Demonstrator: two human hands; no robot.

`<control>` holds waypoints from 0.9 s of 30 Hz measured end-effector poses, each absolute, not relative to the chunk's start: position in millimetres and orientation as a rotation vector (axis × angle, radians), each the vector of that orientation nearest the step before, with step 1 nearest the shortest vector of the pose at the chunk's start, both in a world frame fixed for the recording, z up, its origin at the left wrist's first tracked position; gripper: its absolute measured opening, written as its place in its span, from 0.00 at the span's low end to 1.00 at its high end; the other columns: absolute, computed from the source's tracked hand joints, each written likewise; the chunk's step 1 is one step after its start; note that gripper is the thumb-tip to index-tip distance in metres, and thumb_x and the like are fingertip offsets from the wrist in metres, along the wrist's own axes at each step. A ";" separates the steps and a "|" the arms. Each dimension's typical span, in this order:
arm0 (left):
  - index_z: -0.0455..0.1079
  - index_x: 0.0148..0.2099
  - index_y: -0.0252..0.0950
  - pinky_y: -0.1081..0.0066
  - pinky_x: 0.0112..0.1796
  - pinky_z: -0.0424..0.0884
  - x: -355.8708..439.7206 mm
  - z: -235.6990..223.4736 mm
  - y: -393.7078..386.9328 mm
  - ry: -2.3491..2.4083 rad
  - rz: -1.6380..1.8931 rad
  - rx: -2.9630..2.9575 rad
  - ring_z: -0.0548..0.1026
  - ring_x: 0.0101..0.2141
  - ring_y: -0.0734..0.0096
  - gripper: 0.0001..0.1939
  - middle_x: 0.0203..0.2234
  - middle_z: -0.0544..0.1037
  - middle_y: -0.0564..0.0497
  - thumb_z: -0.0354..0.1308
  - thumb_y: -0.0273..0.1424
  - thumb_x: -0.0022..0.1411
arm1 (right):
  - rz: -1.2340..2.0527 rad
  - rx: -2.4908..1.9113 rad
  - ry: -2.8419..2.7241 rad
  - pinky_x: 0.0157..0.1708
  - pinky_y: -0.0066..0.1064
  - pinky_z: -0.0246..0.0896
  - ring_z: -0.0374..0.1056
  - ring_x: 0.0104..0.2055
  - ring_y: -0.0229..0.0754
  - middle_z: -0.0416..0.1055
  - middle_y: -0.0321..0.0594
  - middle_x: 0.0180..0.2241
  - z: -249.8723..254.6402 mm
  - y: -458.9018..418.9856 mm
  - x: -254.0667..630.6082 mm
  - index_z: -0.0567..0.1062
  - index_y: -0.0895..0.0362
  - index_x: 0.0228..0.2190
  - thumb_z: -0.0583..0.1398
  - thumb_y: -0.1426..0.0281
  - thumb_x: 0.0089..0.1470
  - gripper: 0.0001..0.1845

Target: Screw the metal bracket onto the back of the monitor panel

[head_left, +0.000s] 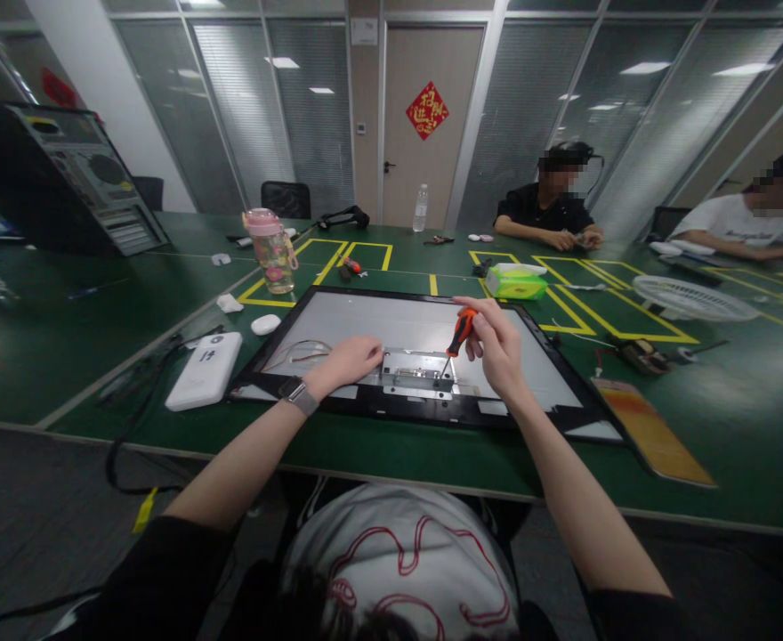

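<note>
A flat display panel [391,319] with a black frame lies face down or up, I cannot tell which, on the green table before me. On its near middle sits a metal bracket [408,365]. My right hand [498,343] grips an orange and black screwdriver [462,333], tilted, its tip down at the bracket's right part. At the bracket's left end rests my left hand [355,363], fingers curled against the edge; whether it pinches anything there is hidden. Thin cables [304,352] lie on the panel left of that hand.
Left of the panel are a white power bank [205,369], a white oval case [265,324] and a pink-lidded bottle [272,254]. Beyond it lies a green tissue pack [515,281]. An amber flat panel [651,427] is at right. Two people sit across the table.
</note>
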State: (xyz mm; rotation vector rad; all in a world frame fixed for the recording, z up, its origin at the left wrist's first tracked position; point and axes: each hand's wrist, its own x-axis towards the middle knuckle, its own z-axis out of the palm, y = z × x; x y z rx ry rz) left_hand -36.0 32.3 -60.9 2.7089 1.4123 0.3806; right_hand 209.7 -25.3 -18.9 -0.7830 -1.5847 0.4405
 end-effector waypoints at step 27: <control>0.69 0.30 0.35 0.70 0.30 0.60 -36.2 -61.7 33.1 1.410 0.385 2.711 0.71 0.29 0.66 0.15 0.28 0.76 0.47 0.44 0.32 0.65 | 0.603 -0.710 -1.497 0.13 0.23 0.48 0.53 0.16 0.26 0.66 0.35 0.30 -10.7 -29.5 206.9 0.76 0.55 0.33 0.61 0.65 0.55 0.07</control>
